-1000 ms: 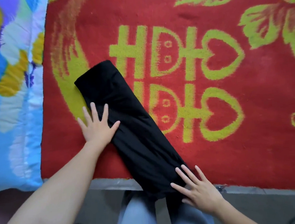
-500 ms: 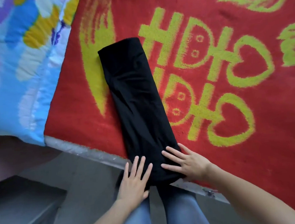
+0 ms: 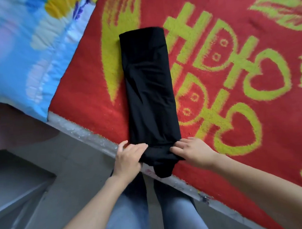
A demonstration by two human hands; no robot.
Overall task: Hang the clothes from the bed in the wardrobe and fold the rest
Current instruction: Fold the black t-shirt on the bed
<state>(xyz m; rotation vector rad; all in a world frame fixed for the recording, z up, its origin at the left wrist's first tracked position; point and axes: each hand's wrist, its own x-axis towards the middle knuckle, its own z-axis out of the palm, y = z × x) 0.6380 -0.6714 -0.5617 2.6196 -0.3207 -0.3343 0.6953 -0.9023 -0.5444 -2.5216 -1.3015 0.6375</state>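
A black garment (image 3: 149, 89) lies folded into a long narrow strip on the red bed cover (image 3: 90, 93), running from the bed's near edge away from me. My left hand (image 3: 127, 158) grips the strip's near left corner. My right hand (image 3: 191, 151) grips its near right corner. The near end is bunched between both hands, and a small flap hangs over the bed edge.
The red cover carries large yellow-green characters, hearts and leaves. A blue floral quilt (image 3: 14, 43) lies at the upper left. The grey bed rail (image 3: 86, 132) runs diagonally below the cover, with grey floor beneath. My legs in blue jeans (image 3: 129, 215) stand against the bed.
My left hand came from the middle of the strip down to its near end. Both hands went from lying flat on the cloth to gripping the near corners, and the end bunched up.
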